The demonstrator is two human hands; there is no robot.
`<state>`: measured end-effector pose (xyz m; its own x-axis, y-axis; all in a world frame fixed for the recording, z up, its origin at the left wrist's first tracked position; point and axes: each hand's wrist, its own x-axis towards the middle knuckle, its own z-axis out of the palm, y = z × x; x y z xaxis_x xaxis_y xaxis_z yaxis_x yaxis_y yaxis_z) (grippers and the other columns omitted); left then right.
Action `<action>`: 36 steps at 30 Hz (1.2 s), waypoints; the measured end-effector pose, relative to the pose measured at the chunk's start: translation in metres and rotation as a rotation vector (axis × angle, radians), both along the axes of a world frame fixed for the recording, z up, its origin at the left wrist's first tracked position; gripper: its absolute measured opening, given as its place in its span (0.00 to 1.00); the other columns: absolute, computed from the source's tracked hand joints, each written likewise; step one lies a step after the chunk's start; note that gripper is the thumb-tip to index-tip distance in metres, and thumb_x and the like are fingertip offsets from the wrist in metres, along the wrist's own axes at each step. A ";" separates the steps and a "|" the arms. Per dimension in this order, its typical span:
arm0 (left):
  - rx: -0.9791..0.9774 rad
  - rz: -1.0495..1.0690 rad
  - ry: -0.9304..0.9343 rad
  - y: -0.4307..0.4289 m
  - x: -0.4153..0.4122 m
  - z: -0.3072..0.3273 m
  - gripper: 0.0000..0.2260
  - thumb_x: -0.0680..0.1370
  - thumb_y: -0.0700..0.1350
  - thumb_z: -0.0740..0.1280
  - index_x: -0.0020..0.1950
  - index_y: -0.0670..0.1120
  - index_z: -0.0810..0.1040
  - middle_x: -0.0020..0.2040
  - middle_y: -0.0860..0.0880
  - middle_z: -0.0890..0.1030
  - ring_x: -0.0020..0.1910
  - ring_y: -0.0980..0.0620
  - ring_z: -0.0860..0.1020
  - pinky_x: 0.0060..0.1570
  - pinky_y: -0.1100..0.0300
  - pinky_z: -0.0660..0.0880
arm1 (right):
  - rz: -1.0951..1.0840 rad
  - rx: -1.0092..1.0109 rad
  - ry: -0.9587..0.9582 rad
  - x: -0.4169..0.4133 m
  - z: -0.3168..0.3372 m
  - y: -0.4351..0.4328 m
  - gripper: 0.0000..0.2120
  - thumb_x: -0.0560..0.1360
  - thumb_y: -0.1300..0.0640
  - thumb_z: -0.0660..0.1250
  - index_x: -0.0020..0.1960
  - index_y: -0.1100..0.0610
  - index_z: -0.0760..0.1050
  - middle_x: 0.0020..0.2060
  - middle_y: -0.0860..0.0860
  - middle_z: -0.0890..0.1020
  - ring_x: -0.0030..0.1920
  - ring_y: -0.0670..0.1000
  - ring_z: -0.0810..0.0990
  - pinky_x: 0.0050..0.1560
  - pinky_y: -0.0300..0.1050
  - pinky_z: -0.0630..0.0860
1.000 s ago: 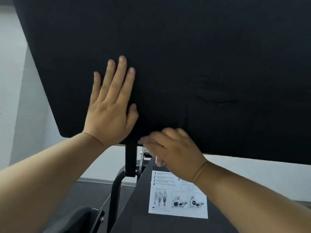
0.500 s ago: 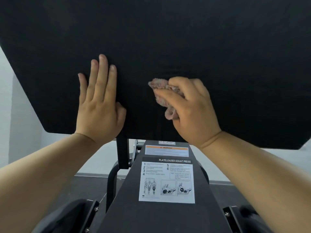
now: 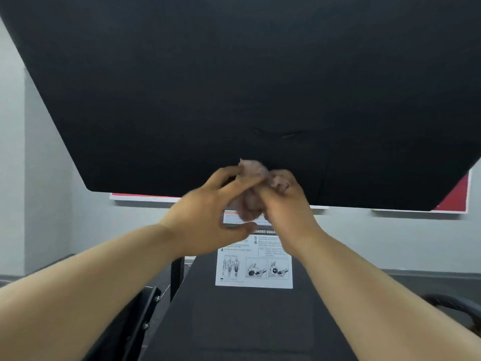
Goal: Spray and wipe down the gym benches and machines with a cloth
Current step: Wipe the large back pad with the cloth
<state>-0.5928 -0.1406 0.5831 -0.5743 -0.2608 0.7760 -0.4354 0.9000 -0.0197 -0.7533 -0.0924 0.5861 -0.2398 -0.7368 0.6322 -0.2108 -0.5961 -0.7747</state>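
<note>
Pinkish cloth (image 3: pixel 253 170), crumpled. Head view: held just in front of the lower edge of the black pad (image 3: pixel 234 87), above the instruction label (image 3: pixel 253 272). My right hand (image 3: pixel 286 207) clutches it; my left hand (image 3: pixel 205 217) pinches its top, apparently to rebunch it for wiping.

A white sticker (image 3: pixel 253 272) is lying just below the grip. A red board (image 3: pixel 456 199) is hanging on the wall (image 3: pixel 46 178) behind.
</note>
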 end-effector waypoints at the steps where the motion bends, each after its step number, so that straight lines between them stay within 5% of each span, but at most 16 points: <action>1: 0.015 -0.023 0.019 0.005 -0.008 0.000 0.35 0.68 0.63 0.69 0.72 0.73 0.56 0.72 0.63 0.60 0.56 0.55 0.78 0.52 0.58 0.79 | 0.178 0.037 -0.157 0.005 0.004 0.006 0.07 0.79 0.55 0.62 0.51 0.59 0.75 0.32 0.52 0.80 0.32 0.47 0.79 0.34 0.40 0.74; 5: 0.006 -0.027 0.248 0.010 -0.023 0.015 0.21 0.70 0.48 0.75 0.60 0.62 0.76 0.60 0.61 0.70 0.52 0.54 0.78 0.48 0.59 0.77 | 0.605 0.117 -0.366 0.001 0.004 0.021 0.20 0.78 0.54 0.52 0.46 0.63 0.79 0.39 0.57 0.82 0.43 0.52 0.78 0.47 0.44 0.72; 9: -0.377 0.081 0.256 0.002 -0.013 0.031 0.19 0.68 0.46 0.71 0.56 0.56 0.71 0.57 0.51 0.72 0.49 0.44 0.79 0.39 0.50 0.79 | 0.403 0.380 -0.517 -0.028 -0.014 0.012 0.31 0.78 0.39 0.56 0.62 0.65 0.76 0.53 0.61 0.84 0.55 0.59 0.83 0.54 0.52 0.78; 12: -0.649 0.211 0.357 -0.015 -0.014 0.055 0.28 0.65 0.41 0.77 0.62 0.51 0.71 0.62 0.48 0.67 0.55 0.42 0.71 0.50 0.46 0.73 | 0.261 0.317 -0.778 -0.051 -0.023 -0.004 0.24 0.78 0.47 0.64 0.67 0.61 0.69 0.59 0.62 0.80 0.57 0.61 0.81 0.52 0.52 0.79; 15: -0.890 0.275 0.397 -0.032 -0.034 0.064 0.22 0.67 0.38 0.75 0.58 0.47 0.73 0.59 0.47 0.67 0.51 0.43 0.67 0.49 0.51 0.63 | 0.401 0.148 -0.927 -0.067 -0.018 -0.014 0.12 0.78 0.55 0.62 0.58 0.59 0.73 0.64 0.60 0.77 0.63 0.56 0.78 0.56 0.49 0.75; 19: -1.034 0.296 0.464 -0.050 -0.054 0.062 0.13 0.71 0.37 0.71 0.49 0.46 0.71 0.55 0.45 0.67 0.47 0.43 0.66 0.44 0.51 0.61 | 0.563 0.055 -0.930 -0.071 -0.026 -0.022 0.08 0.77 0.56 0.60 0.46 0.56 0.76 0.47 0.52 0.85 0.56 0.52 0.82 0.61 0.52 0.73; 21: -1.029 0.268 0.416 -0.052 -0.054 0.061 0.08 0.74 0.46 0.68 0.48 0.46 0.71 0.56 0.45 0.68 0.48 0.43 0.67 0.44 0.49 0.62 | 0.574 0.021 -0.933 -0.070 -0.030 -0.024 0.08 0.77 0.57 0.59 0.46 0.57 0.77 0.44 0.51 0.85 0.54 0.52 0.82 0.60 0.53 0.74; 24: -0.993 0.252 0.268 -0.045 -0.046 0.058 0.17 0.77 0.57 0.59 0.48 0.44 0.75 0.57 0.45 0.69 0.48 0.42 0.68 0.44 0.48 0.63 | 0.569 -0.015 -0.945 -0.065 -0.034 -0.025 0.08 0.78 0.57 0.59 0.44 0.56 0.75 0.40 0.50 0.84 0.51 0.51 0.81 0.57 0.51 0.74; 30: -0.977 0.036 0.137 -0.034 -0.053 0.062 0.13 0.82 0.45 0.56 0.66 0.46 0.69 0.62 0.44 0.67 0.54 0.42 0.71 0.52 0.48 0.68 | 0.579 -0.002 -0.984 -0.068 -0.034 -0.026 0.10 0.77 0.51 0.59 0.49 0.56 0.76 0.43 0.50 0.84 0.55 0.51 0.80 0.52 0.50 0.74; 36: -1.068 0.137 -0.106 -0.074 -0.077 0.021 0.14 0.79 0.39 0.54 0.62 0.42 0.72 0.60 0.44 0.70 0.53 0.43 0.70 0.57 0.46 0.65 | 0.639 -0.048 -1.042 -0.068 -0.038 -0.025 0.38 0.72 0.27 0.54 0.64 0.56 0.76 0.56 0.54 0.84 0.61 0.53 0.76 0.56 0.53 0.71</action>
<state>-0.6697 -0.2150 0.6039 -0.6696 0.4533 0.5883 -0.4807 0.3393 -0.8086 -0.8216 -0.1177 0.5484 -0.2511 -0.8887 0.3836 0.8385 -0.3977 -0.3725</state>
